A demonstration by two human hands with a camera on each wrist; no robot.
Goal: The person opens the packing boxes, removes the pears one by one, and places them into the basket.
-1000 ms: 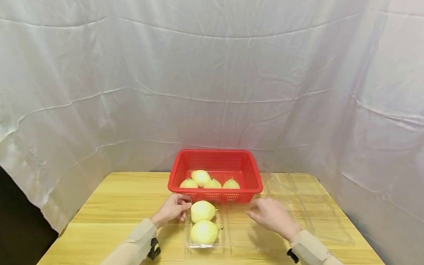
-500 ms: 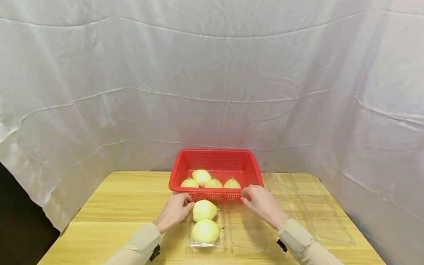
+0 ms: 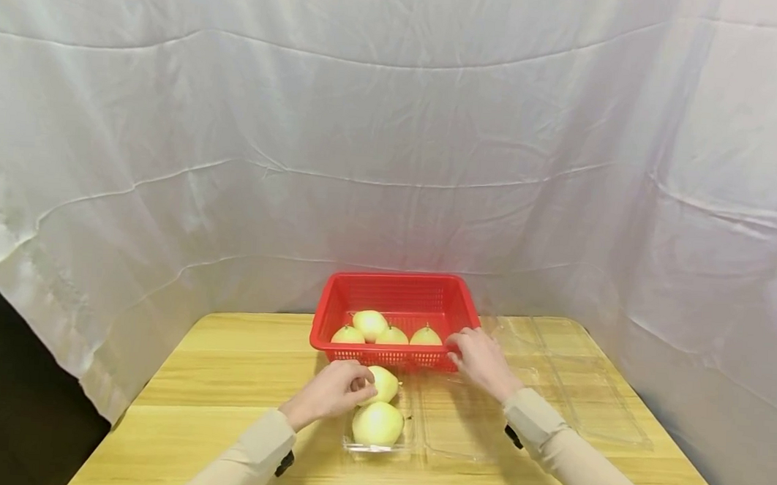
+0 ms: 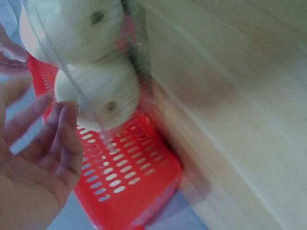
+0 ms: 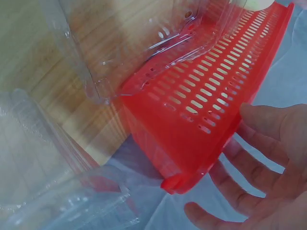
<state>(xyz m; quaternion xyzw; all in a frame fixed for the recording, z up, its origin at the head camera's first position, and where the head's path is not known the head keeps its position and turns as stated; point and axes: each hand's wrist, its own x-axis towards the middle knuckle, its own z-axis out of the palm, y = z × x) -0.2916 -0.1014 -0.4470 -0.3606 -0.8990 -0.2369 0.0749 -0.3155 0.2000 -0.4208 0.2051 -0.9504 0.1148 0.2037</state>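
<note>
Two yellow-green pears, a far one (image 3: 386,384) and a near one (image 3: 377,425), lie in a clear plastic clamshell box (image 3: 371,448) on the table. My left hand (image 3: 329,395) hovers at the far pear, overlapping its left side, with loosely bent fingers and nothing held. Behind the box stands a red plastic basket (image 3: 389,357) holding several pears (image 3: 368,325). At the basket's front right corner is my right hand (image 3: 484,361). In the right wrist view its thumb (image 5: 266,120) lies right at the basket's rim, the fingers spread and loosely bent.
The clamshell's clear lid (image 3: 461,429) lies flat to the right of the pears. More clear plastic boxes (image 3: 572,384) lie along the table's right side. A pale curtain (image 3: 393,162) hangs behind and around the wooden table (image 3: 236,381).
My right hand has moved left and away from me, from over the lid to the basket's front right corner. My left hand has shifted from the box's left edge over the far pear.
</note>
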